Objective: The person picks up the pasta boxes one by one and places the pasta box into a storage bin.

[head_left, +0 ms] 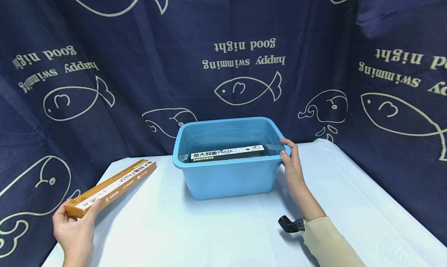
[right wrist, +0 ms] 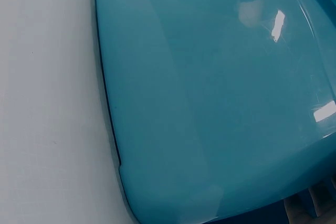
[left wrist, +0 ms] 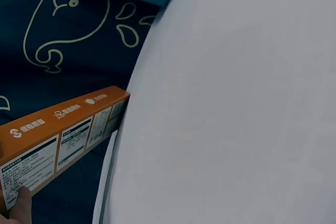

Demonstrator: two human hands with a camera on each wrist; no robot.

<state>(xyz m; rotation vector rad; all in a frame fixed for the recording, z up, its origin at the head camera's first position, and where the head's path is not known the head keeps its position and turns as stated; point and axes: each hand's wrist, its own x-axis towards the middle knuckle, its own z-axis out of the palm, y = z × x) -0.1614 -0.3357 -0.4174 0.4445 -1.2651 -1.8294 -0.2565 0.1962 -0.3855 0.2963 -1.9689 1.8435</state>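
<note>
My left hand (head_left: 77, 228) grips the near end of a long orange pasta box (head_left: 115, 187), which points away over the table's left side. In the left wrist view a fingertip lies on the printed white panel of the pasta box (left wrist: 63, 129). My right hand (head_left: 293, 166) grips the right rim of a light blue plastic bin (head_left: 230, 179), thumb on the near side. Inside the bin lies a black pasta box (head_left: 228, 153) with a white label, its lower part hidden by the front wall. The bin's side wall (right wrist: 178, 93) fills most of the right wrist view.
The bin stands on a table with a pale cloth (head_left: 167, 236). A dark blue curtain (head_left: 181, 45) with fish drawings hangs behind and along both sides. A black strap piece (head_left: 291, 224) sticks out from the right sleeve (head_left: 328, 241).
</note>
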